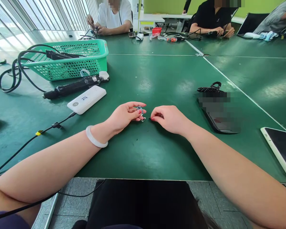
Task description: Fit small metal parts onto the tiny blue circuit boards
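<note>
Between the thumb and fingers of my left hand [126,116] is a small circuit board [140,109], blue and silver, with a little metal-edged piece [143,119] sticking out at its lower end. My right hand [168,117] is just to the right, its thumb and forefinger pinched together low over the green table [143,152]. A tiny dark bit [150,118] shows at those fingertips, too small to name. The two hands are a short gap apart and do not touch.
A green plastic basket [73,68] stands at the left, with a black electric screwdriver [73,86] and a white power bank [87,99] before it. At the right lie a black phone-like case [216,117] and a phone [282,149]. Co-workers sit across the table.
</note>
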The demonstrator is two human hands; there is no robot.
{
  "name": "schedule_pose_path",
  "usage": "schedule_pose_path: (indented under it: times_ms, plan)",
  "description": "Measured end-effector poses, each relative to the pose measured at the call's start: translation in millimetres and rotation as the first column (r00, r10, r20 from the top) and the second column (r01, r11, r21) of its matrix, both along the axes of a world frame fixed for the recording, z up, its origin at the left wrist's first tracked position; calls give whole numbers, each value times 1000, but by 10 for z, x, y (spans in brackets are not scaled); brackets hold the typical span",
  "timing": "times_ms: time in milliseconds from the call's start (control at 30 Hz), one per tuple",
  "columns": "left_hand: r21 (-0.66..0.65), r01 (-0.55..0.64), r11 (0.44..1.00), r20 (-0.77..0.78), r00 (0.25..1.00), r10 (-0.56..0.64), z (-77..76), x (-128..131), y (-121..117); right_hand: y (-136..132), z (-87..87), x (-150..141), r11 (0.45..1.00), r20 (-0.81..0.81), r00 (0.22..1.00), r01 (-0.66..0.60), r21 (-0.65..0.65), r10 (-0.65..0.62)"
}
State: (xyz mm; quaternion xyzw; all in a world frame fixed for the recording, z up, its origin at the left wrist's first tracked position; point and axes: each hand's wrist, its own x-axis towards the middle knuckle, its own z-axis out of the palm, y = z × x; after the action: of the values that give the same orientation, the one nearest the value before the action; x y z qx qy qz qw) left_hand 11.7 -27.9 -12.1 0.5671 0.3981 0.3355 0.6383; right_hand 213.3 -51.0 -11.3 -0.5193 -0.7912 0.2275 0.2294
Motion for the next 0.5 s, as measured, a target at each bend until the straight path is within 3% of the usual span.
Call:
schedule_pose_path:
  times_ms: [133, 300, 500]
  plan:
    - [-26, 16, 1000, 30, 999, -15, 3, 24, -11, -50, 35, -18, 997, -218, 973, 73, -27, -77]
    - [-51, 16, 999, -3, 1000, -16, 47, 55, -44, -61, 35, -63, 989, -317, 939, 144, 15, -132]
    - [-11, 20, 1000, -53, 998, -21, 72, 74, -84, -8, 0, -80, 964, -524, 821, 113, -240, -227]
